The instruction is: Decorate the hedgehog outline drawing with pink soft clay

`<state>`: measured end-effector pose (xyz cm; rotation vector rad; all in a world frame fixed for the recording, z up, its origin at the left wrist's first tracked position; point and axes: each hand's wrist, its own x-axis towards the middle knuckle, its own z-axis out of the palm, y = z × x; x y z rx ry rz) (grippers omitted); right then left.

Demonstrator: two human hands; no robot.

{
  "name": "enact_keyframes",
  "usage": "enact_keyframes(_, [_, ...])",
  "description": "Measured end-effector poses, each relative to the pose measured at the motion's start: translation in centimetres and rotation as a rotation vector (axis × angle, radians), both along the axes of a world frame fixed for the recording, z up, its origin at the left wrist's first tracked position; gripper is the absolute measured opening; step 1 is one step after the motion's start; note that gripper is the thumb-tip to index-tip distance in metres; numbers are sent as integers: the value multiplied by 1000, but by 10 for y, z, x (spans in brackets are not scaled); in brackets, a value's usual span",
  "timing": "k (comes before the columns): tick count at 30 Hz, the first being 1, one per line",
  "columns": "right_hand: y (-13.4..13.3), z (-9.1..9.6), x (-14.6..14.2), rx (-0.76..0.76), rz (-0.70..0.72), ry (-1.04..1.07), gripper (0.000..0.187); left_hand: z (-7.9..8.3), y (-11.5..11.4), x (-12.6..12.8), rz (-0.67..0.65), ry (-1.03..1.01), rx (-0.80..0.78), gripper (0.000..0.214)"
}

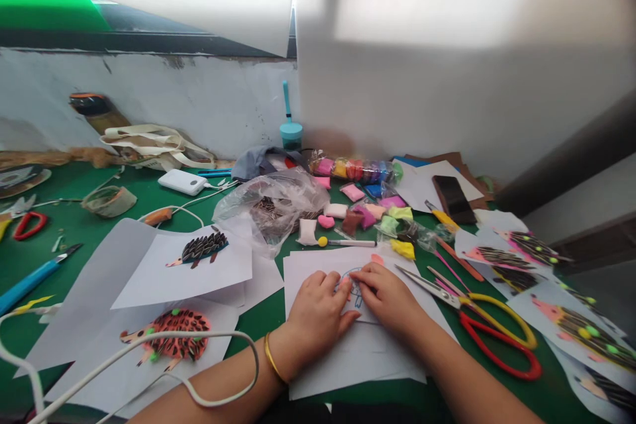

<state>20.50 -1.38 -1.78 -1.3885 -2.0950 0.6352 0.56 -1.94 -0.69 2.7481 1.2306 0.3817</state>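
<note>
A white sheet of paper [308, 265] lies in front of me with a small blue line drawing [356, 291] on it. My left hand [318, 308] rests on the sheet at the drawing's left side, its fingers bent together and the thumb lower down. From the right, my right hand [385, 291] bends its fingers down onto the drawing, fingertips close to those of the left. Both hands partly cover the drawing, and whatever is under the fingertips is hidden. A flat pink clay piece [377, 259] shows just behind my right hand.
Large scissors [489, 324] lie right of the paper. Behind are clay packets [352, 192], a white pen [352, 243] and a plastic bag of seeds [273, 205]. Seed hedgehog pictures [203, 248] lie at both sides. A white cable [218, 334] loops over my left forearm.
</note>
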Motion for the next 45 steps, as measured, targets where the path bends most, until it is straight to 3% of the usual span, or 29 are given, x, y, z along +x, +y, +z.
enact_keyframes(21, [-4,2,-4,-5,-12,-69,39,-2,-1,-2,-8,-57,24,40])
enact_keyframes(45, [-4,4,-5,-12,-24,-97,35,-1,-1,-1,4,-57,37,42])
